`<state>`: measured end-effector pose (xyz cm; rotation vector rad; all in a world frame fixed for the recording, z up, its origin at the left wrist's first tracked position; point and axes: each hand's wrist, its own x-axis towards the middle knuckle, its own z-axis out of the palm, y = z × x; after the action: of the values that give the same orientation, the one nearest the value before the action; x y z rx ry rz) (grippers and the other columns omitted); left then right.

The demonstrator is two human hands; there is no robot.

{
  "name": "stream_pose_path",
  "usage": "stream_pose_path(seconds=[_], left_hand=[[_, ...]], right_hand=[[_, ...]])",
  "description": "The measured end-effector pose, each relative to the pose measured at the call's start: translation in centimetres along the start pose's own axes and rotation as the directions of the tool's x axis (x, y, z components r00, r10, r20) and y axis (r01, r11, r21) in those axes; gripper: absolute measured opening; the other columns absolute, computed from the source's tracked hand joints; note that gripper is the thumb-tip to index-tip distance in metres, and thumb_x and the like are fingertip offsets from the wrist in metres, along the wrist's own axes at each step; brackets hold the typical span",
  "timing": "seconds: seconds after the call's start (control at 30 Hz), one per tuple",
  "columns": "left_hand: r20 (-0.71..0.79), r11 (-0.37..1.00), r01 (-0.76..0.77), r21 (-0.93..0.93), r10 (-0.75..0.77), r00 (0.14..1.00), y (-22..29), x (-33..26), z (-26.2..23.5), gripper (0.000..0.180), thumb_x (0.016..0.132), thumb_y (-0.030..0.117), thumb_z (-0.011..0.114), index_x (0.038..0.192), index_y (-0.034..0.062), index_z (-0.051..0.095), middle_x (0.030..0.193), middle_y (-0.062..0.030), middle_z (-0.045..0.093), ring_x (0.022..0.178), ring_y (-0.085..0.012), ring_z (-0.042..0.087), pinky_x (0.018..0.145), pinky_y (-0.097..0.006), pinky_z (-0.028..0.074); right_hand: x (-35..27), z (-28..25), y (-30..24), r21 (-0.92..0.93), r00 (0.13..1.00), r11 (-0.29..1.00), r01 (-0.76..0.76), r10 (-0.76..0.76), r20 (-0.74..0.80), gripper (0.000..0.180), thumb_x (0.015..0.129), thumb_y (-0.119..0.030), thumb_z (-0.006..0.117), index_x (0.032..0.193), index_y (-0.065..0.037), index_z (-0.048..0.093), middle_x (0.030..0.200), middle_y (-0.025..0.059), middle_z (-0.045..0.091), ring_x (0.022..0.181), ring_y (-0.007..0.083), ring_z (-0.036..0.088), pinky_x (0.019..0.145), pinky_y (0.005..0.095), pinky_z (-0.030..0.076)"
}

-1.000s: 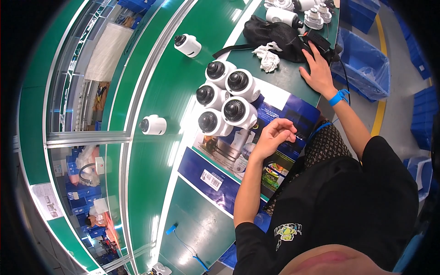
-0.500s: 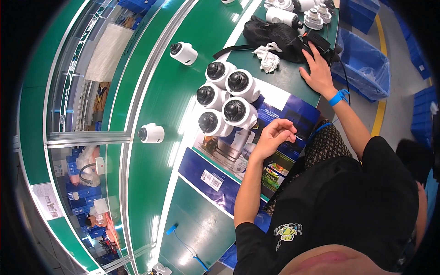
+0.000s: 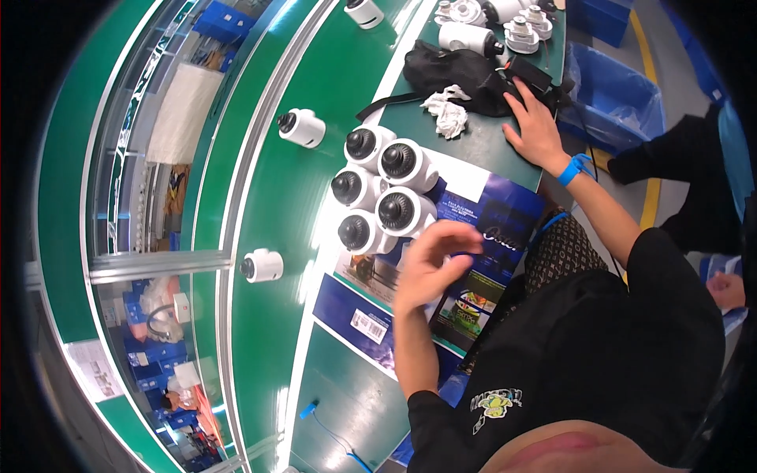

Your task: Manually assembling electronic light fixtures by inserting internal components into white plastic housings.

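Note:
My left hand [image 3: 434, 264] hovers over the printed cardboard sheet [image 3: 505, 206], close to a cluster of several white housings with black ribbed tops [image 3: 397, 211]. Its fingers curl loosely, with the thumb apart and nothing visible between them. My right hand [image 3: 536, 130] lies with stretched fingers at the table's right side. Its fingertips rest by a black box-like device [image 3: 527, 76], beside a crumpled black mesh bag [image 3: 449, 75]. A wad of white cloth or paper [image 3: 449, 114] lies left of this hand.
White housings [image 3: 303, 128] [image 3: 262, 266] lie on the green conveyor [image 3: 272, 189] to the left. More white parts [image 3: 522, 35] stand at the table's far end. Blue bins [image 3: 611, 102] stand on the right, where another person's dark-clad leg [image 3: 678, 177] shows. A blue corded strap [image 3: 307, 411] lies near left.
My left hand has moved left, nearer the housings. My right hand stays by the black device. Conveyor housings have shifted nearer, another appears at the top, and the person at right shows more.

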<state>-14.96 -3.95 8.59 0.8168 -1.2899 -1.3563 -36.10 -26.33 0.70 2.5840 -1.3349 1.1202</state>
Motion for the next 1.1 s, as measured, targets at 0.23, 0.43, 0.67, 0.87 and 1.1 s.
stream_pose_path(seconds=[0.23,0.43,0.67,0.87,1.1], left_hand=[[-0.325,0.716,-0.071,0.694,0.400,0.857,11.6,2.7,-9.2,0.023,0.090,0.011,0.056,0.110,0.0007,0.055,0.097,-0.0092,0.061,0.089,-0.0166,0.059,0.073,-0.031,0.051],[-0.583,0.294,0.516,0.804,0.225,0.780,9.8,7.5,-27.2,0.056,0.081,0.026,0.067,0.127,0.0002,0.048,0.124,-0.0163,0.053,0.116,-0.0289,0.051,0.098,-0.038,0.039],[-0.693,0.000,0.708,0.706,0.204,0.691,6.5,11.4,-32.6,0.094,0.067,0.046,0.074,0.143,0.0160,0.028,0.149,-0.0212,0.014,0.136,-0.0408,0.020,0.109,-0.052,0.021],[-0.720,-0.127,0.723,0.679,0.077,0.690,5.2,12.6,-35.6,0.079,0.071,0.042,0.072,0.138,0.0147,0.039,0.146,-0.0169,0.024,0.130,-0.0370,0.034,0.105,-0.045,0.033],[-0.667,-0.054,0.693,0.719,0.226,0.710,4.8,11.4,-34.4,0.064,0.070,0.027,0.077,0.125,0.0073,0.050,0.124,-0.0148,0.045,0.111,-0.0319,0.052,0.095,-0.040,0.043]], right_hand=[[0.2,-0.7,-0.7,-0.077,1.000,0.997,0.016,-0.017,-0.011,0.055,0.075,-0.020,0.065,0.124,-0.001,0.048,0.140,0.0168,0.033,0.112,0.0327,0.047,0.095,0.0397,0.039],[0.9,-0.6,-1.6,-0.054,0.999,0.998,0.036,-0.035,0.021,0.058,0.071,-0.019,0.064,0.121,0.005,0.047,0.140,0.0217,0.032,0.114,0.0345,0.045,0.095,0.0416,0.038],[0.6,-0.9,-0.9,-0.053,1.000,0.998,0.014,-0.013,0.021,0.060,0.071,-0.020,0.063,0.122,0.004,0.046,0.142,0.0212,0.031,0.114,0.0352,0.044,0.097,0.0425,0.035],[0.9,-0.6,-1.2,-0.055,0.998,0.998,-0.010,0.013,0.054,0.061,0.071,-0.022,0.063,0.123,0.004,0.045,0.143,0.0213,0.029,0.114,0.0357,0.043,0.098,0.0435,0.034],[0.6,-0.6,-1.0,-0.053,0.996,0.997,-0.064,0.068,0.063,0.059,0.072,-0.024,0.061,0.122,0.004,0.046,0.144,0.0204,0.029,0.118,0.0345,0.041,0.099,0.0432,0.033]])
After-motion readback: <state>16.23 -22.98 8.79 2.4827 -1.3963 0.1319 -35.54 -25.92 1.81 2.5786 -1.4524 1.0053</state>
